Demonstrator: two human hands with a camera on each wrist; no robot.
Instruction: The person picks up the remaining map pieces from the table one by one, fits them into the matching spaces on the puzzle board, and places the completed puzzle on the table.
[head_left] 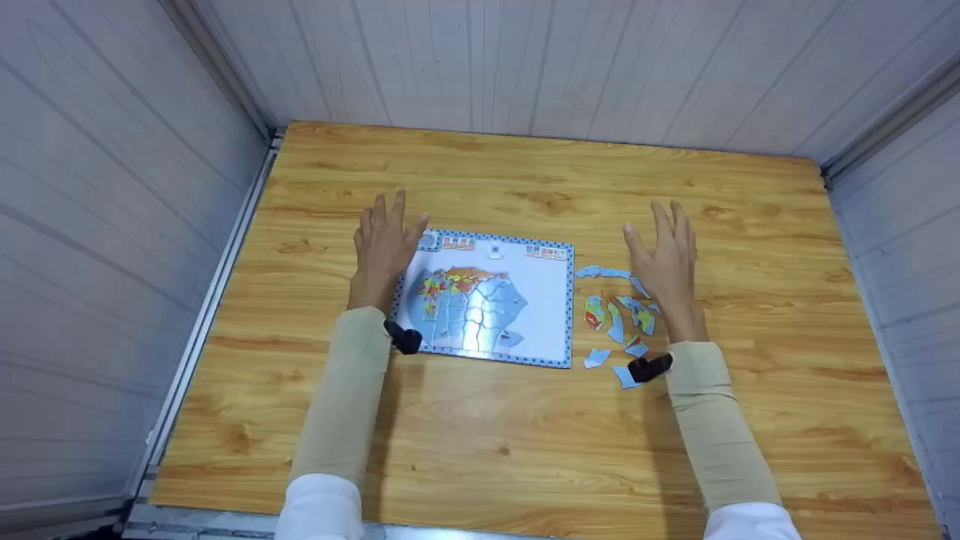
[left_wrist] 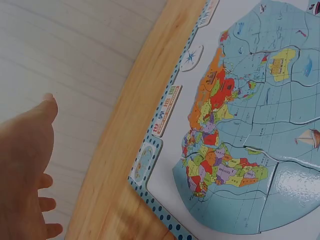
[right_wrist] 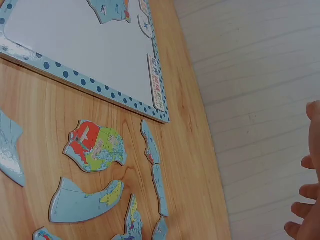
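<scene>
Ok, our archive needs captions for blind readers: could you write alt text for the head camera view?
Two open hands hover over a wooden table: the left hand at the left edge of a partly filled world-map puzzle board, the right hand above loose map pieces lying right of the board. Pale panelled walls enclose the table.

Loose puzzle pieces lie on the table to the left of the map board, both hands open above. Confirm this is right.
Wrong side. The loose puzzle pieces lie right of the map board, under the right hand, as the head view shows. Both hands are open; left hand.
</scene>
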